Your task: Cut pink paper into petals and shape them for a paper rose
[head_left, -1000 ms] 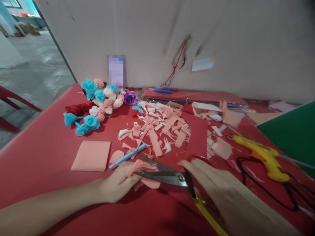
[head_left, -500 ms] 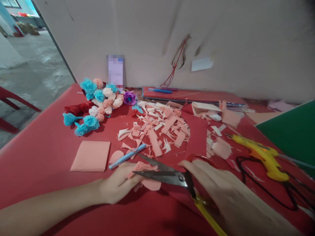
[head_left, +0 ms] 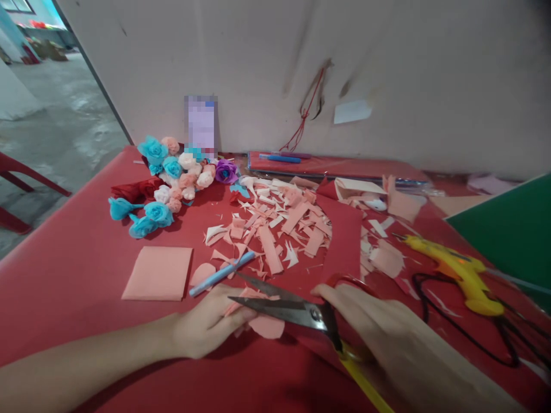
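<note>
My left hand (head_left: 206,324) is closed on a small folded piece of pink paper (head_left: 264,326) low over the red table (head_left: 69,275). My right hand (head_left: 387,335) grips large scissors (head_left: 284,307) with red and yellow handles. Their dark blades are apart, one on each side of the pink paper. A blue pen (head_left: 221,273) lies just beyond my left hand. A square pink sheet (head_left: 158,273) lies flat to the left of it.
Pink paper scraps (head_left: 279,229) cover the table's middle. Blue, pink, white and purple paper roses (head_left: 172,183) lie at the back left. A yellow glue gun (head_left: 456,269) with a black cord lies at the right, beside a green board (head_left: 512,229). A wall runs behind.
The scissor blades have slid a little further left across the pink paper, and the paper's rounded lower edge shows more below the blades. Both hands have barely shifted.
</note>
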`<state>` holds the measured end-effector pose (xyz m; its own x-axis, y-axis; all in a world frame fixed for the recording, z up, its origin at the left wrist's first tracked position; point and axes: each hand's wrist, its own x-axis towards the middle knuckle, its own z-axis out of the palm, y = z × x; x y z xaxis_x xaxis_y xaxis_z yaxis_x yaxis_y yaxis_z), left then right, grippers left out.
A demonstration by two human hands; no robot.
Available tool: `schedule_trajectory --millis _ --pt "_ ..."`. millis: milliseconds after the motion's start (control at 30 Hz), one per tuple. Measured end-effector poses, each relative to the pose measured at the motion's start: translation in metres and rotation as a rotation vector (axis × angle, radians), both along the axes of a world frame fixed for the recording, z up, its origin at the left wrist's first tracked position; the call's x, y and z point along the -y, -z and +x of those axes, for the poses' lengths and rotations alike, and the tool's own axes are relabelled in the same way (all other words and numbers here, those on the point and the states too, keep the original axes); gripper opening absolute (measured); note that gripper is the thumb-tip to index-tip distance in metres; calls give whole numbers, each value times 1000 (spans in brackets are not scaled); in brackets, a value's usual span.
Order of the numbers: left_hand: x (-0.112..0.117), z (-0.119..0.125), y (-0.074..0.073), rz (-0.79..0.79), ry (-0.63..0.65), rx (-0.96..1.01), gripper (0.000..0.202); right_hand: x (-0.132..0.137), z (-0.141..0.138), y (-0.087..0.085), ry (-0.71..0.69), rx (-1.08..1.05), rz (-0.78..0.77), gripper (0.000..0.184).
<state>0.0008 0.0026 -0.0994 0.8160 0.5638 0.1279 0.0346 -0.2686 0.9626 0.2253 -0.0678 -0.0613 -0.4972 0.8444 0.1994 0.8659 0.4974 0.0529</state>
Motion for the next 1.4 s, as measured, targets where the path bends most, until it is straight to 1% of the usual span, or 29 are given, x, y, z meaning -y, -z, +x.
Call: schedule_trajectory --millis 133,233,367,467,633,733,933,1033,1167,1300,1400 --pt "2 1 4 -81 -48 9 53 0 0 0 7 6 -15 35" --pt "2 2 5 -119 -66 -11 51 1 0 -1 17 5 -41 34" --pt "2 2 6 -113 -42 -26 47 2 1 -2 14 8 -27 32" --pt "1 1 6 -104 -28 -22 46 2 2 -1 4 13 -19 34" --pt "0 0 5 -156 8 -16 47 2 1 -1 -2 17 5 37" --pt "0 0 4 -184 -7 -25 49 2 0 0 -8 14 13 36" --pt "1 1 4 -159 0 -26 48 1 2 3 -11 -5 21 35" --pt "1 1 5 -169 -17 -18 47 -1 2 2 -16 -22 21 31" --pt "2 1 5 -186 -29 -28 49 -1 1 0 -9 -23 23 33" --pt "2 1 2 -199 -50 -33 51 1 1 -2 -8 -23 61 31" --pt "2 1 1 -239 -40 -27 52 1 0 -3 -33 -26 93 30"
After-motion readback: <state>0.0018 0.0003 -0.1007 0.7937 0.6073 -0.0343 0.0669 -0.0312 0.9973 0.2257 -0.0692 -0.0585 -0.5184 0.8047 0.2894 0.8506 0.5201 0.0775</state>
